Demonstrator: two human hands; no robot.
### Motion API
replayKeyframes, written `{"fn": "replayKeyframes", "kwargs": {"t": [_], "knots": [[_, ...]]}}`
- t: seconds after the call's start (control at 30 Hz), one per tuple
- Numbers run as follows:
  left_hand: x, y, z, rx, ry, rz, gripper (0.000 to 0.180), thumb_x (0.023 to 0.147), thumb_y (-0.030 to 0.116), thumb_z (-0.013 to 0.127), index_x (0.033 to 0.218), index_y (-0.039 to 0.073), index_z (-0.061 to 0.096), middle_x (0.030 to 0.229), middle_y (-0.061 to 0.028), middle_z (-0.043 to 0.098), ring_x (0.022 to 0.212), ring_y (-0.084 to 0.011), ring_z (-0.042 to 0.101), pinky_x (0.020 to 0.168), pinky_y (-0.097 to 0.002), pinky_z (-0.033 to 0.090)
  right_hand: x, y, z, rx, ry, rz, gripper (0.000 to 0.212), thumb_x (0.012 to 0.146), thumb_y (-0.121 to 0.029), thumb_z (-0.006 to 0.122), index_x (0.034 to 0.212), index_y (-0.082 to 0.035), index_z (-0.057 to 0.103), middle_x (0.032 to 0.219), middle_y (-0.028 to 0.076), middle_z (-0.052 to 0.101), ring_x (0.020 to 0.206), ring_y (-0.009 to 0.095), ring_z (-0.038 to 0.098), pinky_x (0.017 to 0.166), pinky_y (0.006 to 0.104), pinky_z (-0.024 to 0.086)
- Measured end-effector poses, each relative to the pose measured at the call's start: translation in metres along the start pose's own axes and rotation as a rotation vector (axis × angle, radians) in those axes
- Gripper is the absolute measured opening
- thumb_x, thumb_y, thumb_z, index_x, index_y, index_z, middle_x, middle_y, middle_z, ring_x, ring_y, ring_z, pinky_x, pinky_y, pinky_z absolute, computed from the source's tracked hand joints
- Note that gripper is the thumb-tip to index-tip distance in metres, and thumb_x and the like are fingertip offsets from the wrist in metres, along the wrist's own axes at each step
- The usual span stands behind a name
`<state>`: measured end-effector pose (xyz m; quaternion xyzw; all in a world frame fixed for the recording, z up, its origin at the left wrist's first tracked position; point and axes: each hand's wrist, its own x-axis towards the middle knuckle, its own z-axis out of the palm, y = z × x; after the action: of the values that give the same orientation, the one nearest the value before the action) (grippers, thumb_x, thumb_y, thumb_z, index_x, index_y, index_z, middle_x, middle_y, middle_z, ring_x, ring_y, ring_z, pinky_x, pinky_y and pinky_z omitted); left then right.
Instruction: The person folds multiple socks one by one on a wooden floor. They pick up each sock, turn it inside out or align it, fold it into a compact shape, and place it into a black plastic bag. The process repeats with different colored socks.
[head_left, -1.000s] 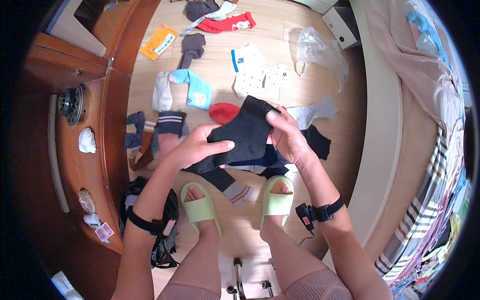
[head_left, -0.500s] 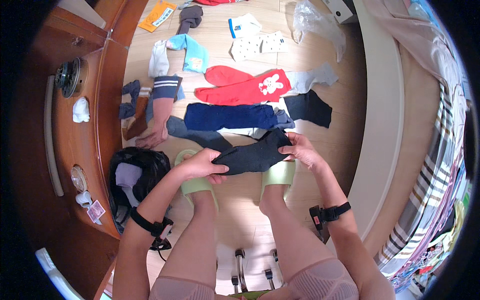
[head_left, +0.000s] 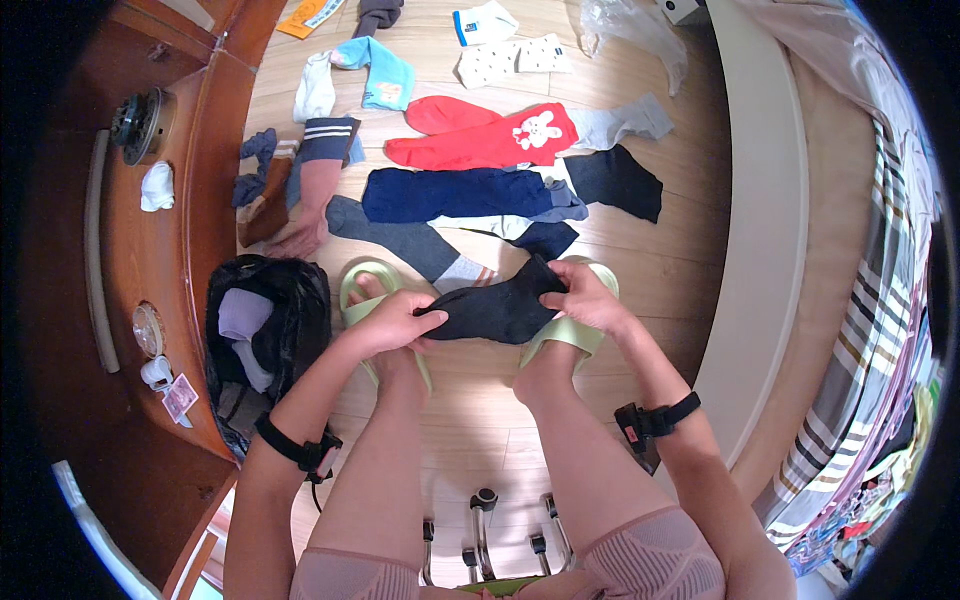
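Stretched between my two hands is a black sock (head_left: 487, 308), held sideways above the floor in front of my feet. My left hand (head_left: 395, 322) pinches its left end; my right hand (head_left: 585, 297) grips the other end, thumb on top. Just beyond it lies a dark grey sock (head_left: 395, 238) with a striped pale part, partly covered by the black one. Farther off are a navy sock (head_left: 450, 194), red socks (head_left: 490, 138) with a white rabbit, and another black sock (head_left: 620, 184).
Left of my feet stands a black bag (head_left: 305, 310) with a lilac sock (head_left: 243, 314) in it. More socks, including a pink one (head_left: 318, 190) and light blue one (head_left: 388, 80), lie farther away. A wooden cabinet (head_left: 205, 200) borders the left, a bed (head_left: 830, 330) the right.
The view has shifted, so the floor socks sit higher in the picture. Both hands still hold the black sock, now slightly nearer my feet, with more of the grey sock showing.
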<state>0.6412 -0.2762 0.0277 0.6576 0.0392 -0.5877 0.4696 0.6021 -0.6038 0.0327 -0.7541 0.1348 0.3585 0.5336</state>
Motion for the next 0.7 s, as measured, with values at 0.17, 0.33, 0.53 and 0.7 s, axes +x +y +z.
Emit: {"fn": "replayKeyframes", "kwargs": {"t": [0.17, 0.33, 0.53, 0.7], "knots": [[0.005, -0.005, 0.004, 0.112, 0.236, 0.151, 0.021, 0.094, 0.014, 0.067, 0.11, 0.001, 0.063, 0.084, -0.0058, 0.068, 0.064, -0.0115, 0.066, 0.053, -0.0241, 0.054, -0.004, -0.001, 0.014, 0.061, -0.002, -0.175, 0.036, 0.074, 0.0, 0.063, 0.109, 0.007, 0.062, 0.096, 0.018, 0.069, 0.091, 0.023, 0.064, 0.083, 0.037, 0.05], [0.014, -0.008, -0.011, 0.222, 0.397, 0.197, 0.021, 0.092, 0.016, 0.07, 0.109, 0.006, 0.063, 0.081, -0.0076, 0.069, 0.057, -0.0121, 0.066, 0.056, -0.0298, 0.053, -0.002, -0.013, 0.004, -0.154, 0.069, -0.096, 0.033, 0.073, -0.003, 0.064, 0.105, 0.004, 0.063, 0.091, 0.024, 0.068, 0.091, 0.034, 0.067, 0.082, 0.0397, 0.051], [0.014, 0.02, -0.017, 0.557, 0.565, 0.387, 0.038, 0.076, 0.002, 0.075, 0.111, 0.002, 0.061, 0.11, -0.0143, 0.064, 0.098, -0.025, 0.064, 0.086, -0.0351, 0.051, 0.004, -0.027, 0.002, -0.194, 0.466, -0.137, 0.034, 0.078, -0.01, 0.07, 0.111, -0.001, 0.065, 0.091, 0.012, 0.071, 0.081, 0.018, 0.068, 0.077, 0.0349, 0.054], [0.012, 0.021, -0.017, 0.749, 0.596, 0.521, 0.044, 0.075, 0.004, 0.074, 0.117, 0.003, 0.061, 0.131, -0.0176, 0.055, 0.113, -0.0368, 0.057, 0.097, -0.0392, 0.047, 0.037, -0.054, 0.006, -0.568, 0.699, -0.344, 0.063, 0.075, -0.01, 0.076, 0.134, -0.018, 0.054, 0.126, 0.013, 0.056, 0.089, 0.03, 0.068, 0.08, 0.042, 0.056]]}}
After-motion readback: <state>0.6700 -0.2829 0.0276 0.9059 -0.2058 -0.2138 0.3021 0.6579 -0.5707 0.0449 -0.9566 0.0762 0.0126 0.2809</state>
